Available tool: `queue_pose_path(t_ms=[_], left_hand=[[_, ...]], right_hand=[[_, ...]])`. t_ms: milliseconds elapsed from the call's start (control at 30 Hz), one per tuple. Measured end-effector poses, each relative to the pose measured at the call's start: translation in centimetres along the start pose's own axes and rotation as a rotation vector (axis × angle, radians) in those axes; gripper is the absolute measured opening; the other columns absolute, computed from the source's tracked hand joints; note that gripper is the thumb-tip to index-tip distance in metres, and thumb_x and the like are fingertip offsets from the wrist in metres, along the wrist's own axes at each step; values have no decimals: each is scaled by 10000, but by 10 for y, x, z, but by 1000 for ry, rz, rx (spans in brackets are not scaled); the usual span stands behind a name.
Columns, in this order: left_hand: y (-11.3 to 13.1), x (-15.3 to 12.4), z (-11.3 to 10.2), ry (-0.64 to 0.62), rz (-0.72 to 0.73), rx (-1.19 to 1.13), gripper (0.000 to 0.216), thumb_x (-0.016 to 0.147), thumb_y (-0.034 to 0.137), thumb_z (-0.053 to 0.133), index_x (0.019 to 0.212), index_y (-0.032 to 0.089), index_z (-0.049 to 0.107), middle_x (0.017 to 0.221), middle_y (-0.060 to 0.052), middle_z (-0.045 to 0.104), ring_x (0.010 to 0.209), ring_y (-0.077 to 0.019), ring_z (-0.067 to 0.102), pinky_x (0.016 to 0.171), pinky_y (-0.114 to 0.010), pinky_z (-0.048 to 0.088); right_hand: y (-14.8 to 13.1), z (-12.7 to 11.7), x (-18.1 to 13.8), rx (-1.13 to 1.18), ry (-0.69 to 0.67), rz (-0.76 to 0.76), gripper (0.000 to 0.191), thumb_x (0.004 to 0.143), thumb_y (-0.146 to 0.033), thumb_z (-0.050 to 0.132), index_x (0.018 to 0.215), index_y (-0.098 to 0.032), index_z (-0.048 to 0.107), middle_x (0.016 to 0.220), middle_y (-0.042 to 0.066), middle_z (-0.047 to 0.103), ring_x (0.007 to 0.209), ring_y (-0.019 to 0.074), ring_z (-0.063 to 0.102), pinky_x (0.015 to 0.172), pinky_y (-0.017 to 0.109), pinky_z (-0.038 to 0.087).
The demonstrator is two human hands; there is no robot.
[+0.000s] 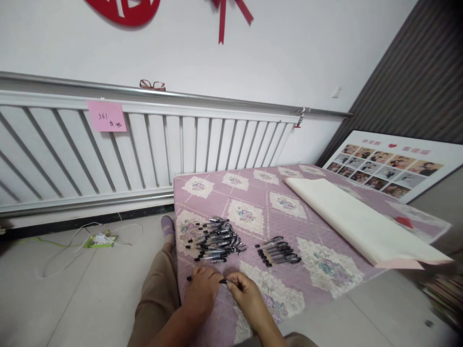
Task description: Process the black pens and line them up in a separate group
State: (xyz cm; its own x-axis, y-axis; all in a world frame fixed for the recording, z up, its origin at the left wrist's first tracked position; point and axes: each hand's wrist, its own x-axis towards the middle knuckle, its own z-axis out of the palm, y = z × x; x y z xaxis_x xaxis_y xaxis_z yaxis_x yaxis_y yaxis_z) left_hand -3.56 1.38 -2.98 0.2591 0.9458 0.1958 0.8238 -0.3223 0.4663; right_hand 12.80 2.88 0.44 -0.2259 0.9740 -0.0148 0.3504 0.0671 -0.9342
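My left hand (201, 291) and my right hand (248, 294) meet near the front edge of a pink quilted pad (253, 193), both gripping one black pen (221, 281) held level between them; its dark tip pokes out left of my left hand. A loose heap of several black pens (216, 238) lies just beyond my hands. To its right sits a smaller, neater row of pens (278, 251).
A cream roll of paper (361, 224) lies across the pad's right side. A white radiator (144, 149) with a pink note (106, 116) and glasses (152, 85) stands behind. A power strip with cables (99, 240) is on the floor left; a photo board (390, 164) leans right.
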Motion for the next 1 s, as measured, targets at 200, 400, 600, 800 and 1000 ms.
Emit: queue_pose_path(t_ms=[200,400,600,800,1000], left_hand=[[-2,0,2,-16,-11,36,205,931,199,459,1040,275,615,996,3,628,970,-189,533,937,-388,316],[-2,0,4,-10,-12,8,227,923,190,450,1065,273,607,1013,-6,635,980,-197,543,956,-400,330],[2,-3,1,31,-46,23,297,878,156,491,1149,251,564,1043,-24,644,1004,-210,555,980,-411,334],[9,-1,-8,158,-112,121,267,879,179,510,1110,281,597,1122,-24,620,1092,-231,519,986,-428,307],[7,1,-9,80,-112,89,209,916,202,470,962,292,653,942,10,637,944,-195,547,923,-377,316]], right_hand=[[4,2,0,-86,23,-63,145,771,-271,528,743,-194,648,750,30,655,734,186,583,704,277,440],[10,3,0,-121,29,-84,120,746,-223,542,772,-199,656,765,22,651,733,180,582,703,272,438],[8,3,0,-129,48,-115,121,752,-222,539,777,-212,657,776,20,655,755,186,585,722,277,440],[2,-3,-2,-90,91,-63,145,776,-305,537,768,-203,641,739,24,648,726,194,590,685,278,447],[0,-4,-2,-61,71,-36,154,748,-316,562,745,-202,665,714,22,660,704,195,593,664,275,445]])
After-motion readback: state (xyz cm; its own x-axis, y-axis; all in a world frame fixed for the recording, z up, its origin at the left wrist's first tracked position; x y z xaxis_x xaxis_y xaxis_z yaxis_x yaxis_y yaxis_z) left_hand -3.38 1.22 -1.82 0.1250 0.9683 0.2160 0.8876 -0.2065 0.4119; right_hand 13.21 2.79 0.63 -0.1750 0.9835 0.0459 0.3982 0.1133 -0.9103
